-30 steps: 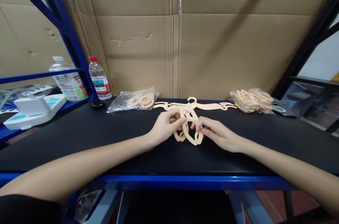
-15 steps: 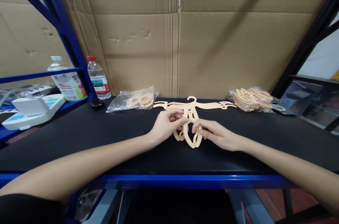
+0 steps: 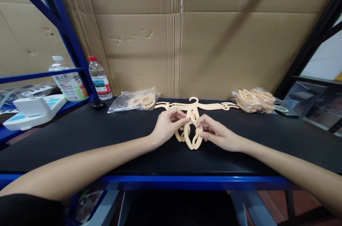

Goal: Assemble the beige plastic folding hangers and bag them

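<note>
A folded cream plastic hanger (image 3: 198, 143) is held upright in front of me, between both hands over the black tabletop. My left hand (image 3: 170, 125) pinches its left side near the middle with thumb and fingers. On the other side, my right hand (image 3: 217, 132) grips the right edge, thumb below the fingers. Part of a cream loop (image 3: 181, 136) shows beneath my left hand; whether it belongs to the same hanger I cannot tell. Behind the hands an unfolded cream hanger (image 3: 213, 106) lies spread out, its hook pointing away from me.
A clear bag of cream hangers (image 3: 143, 101) lies back left, another bagged pile (image 3: 253, 99) back right. A red-capped water bottle (image 3: 99, 80) and a black mouse (image 3: 98, 104) stand at left, beside a white power strip (image 3: 34, 115). Cardboard (image 3: 240, 48) walls the back.
The right fingers have shifted slightly up along the folded hanger's edge, and its lower loop has turned to face me more. My left hand stays almost still.
</note>
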A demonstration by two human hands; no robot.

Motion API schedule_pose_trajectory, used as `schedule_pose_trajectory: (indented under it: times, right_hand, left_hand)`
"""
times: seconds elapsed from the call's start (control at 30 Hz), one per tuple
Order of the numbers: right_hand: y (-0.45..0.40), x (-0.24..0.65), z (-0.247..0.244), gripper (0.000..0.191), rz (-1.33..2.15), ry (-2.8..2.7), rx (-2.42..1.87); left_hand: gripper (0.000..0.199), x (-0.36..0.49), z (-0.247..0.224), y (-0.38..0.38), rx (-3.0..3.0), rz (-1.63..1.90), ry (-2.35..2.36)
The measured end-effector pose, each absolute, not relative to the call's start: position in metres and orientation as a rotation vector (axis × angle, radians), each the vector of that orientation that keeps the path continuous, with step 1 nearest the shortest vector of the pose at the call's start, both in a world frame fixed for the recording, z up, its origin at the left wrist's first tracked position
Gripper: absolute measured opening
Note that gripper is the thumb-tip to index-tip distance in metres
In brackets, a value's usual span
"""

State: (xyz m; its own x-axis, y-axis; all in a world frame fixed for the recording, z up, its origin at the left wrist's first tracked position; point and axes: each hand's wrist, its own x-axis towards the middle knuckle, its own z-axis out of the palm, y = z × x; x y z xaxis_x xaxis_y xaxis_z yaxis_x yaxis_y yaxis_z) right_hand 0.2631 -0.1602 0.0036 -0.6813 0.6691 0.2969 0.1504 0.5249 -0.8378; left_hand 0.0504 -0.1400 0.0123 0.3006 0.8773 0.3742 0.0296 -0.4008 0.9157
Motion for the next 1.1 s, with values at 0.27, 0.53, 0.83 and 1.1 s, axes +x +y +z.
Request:
schedule_pose_trajectory:
  times: [0.27, 0.53, 0.83, 1.1]
  right_hand:
    - [-0.15, 0.27, 0.005, 0.029, 1.195, -2.002, -0.684]
    - [-0.134, 0.281, -0.002, 0.027, 1.161, -1.965, -0.923]
    - [-0.133, 0.283, -0.003, 0.023, 0.87, -2.156, -1.048]
    - [-0.142, 0.282, 0.003, 0.027, 0.744, -2.281, -1.021]
  left_hand:
    - [0.023, 0.043, 0.014, -0.131, 1.85, 1.033, 0.789]
    - [0.024, 0.021, 0.028, -0.122, 2.536, 0.825, 0.844]
    - [0.042, 0.019, 0.03, -0.14, 2.811, 0.373, 0.711]
    - [0.036, 0.019, 0.025, -0.137, 2.862, 0.368, 0.708]
